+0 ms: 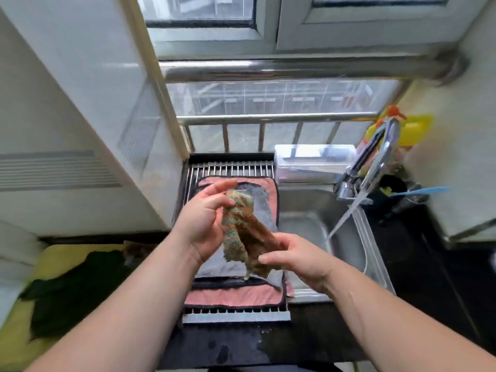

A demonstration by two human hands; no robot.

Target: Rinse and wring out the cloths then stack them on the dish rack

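Observation:
A crumpled brown-and-green cloth (243, 232) hangs between both hands above the dish rack (233, 167). My left hand (204, 218) grips its upper end and my right hand (292, 256) pinches its lower end. Beneath it, a grey cloth (261, 210) lies flat on top of a pink cloth (233, 295), both spread over the metal bars of the rack. The rack spans the left part of the steel sink (346, 237).
The tap (375, 157) is running; a stream of water (343, 221) falls into the sink on the right. A clear plastic box (314, 162) stands behind the sink. A dark green cloth (67, 288) lies on a yellow surface at left. The black counter's front edge is wet.

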